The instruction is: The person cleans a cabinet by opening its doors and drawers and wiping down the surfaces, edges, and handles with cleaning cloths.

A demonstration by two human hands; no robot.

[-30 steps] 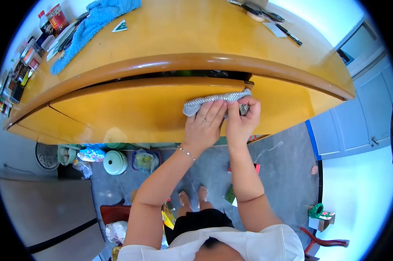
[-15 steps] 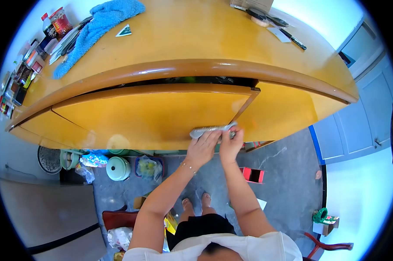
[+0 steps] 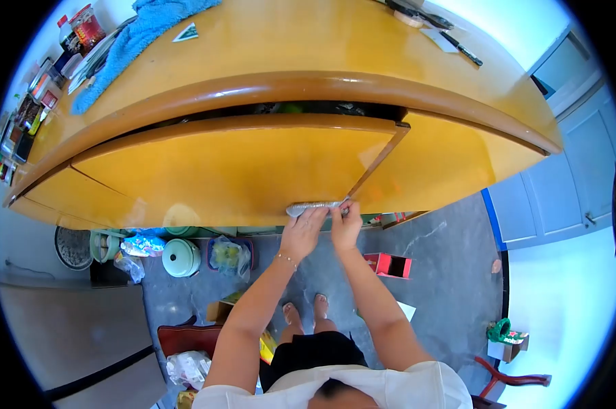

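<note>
A silvery ribbed item (image 3: 314,205), too small to name, lies against the front of a yellow wooden cabinet door (image 3: 239,163). My left hand (image 3: 303,230) holds it from below with fingers wrapped on it. Beside it, my right hand (image 3: 347,221) pinches its right end, near the door's lower edge. The door stands slightly ajar, with a dark gap showing under the cabinet's rounded top edge (image 3: 280,85). Inside that gap, some green and shiny things are only partly visible.
On the cabinet top are a blue towel (image 3: 127,51), jars, a bottle and a black pen (image 3: 461,49). Below stand a pale green pot (image 3: 182,258), a bagged basket (image 3: 231,257), a red box (image 3: 388,265) and a brown chair (image 3: 185,337).
Both hands have moved slightly left with the silvery item. The view has shifted, so the cabinet top sits higher in the frame.
</note>
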